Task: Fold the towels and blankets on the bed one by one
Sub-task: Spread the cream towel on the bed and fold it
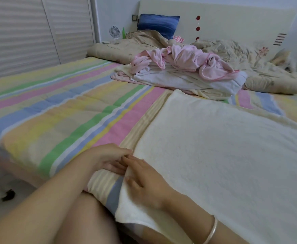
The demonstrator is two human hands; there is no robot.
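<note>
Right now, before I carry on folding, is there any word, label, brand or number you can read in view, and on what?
No text is readable anywhere in this view.
green bottle beside the small fan: any label is too small and blurred to read.
headboard: only red dots and dark bars, no letters.
cream towel and pink cloths: no tag or print shows.

You have the bed [38, 169] before you, its quilted sheet [56, 103] in pastel stripes showing across the whole left half. On the near right a cream towel [223, 147] lies spread flat, with a yellow-striped layer [144, 120] showing along its left edge. Farther off, near the middle, a crumpled heap of pink and white cloths [179, 67] sits on the sheet. Behind it a beige flowered quilt [249, 55] is bunched across the far end, and a blue pillow [158, 23] is propped beyond that.
</note>
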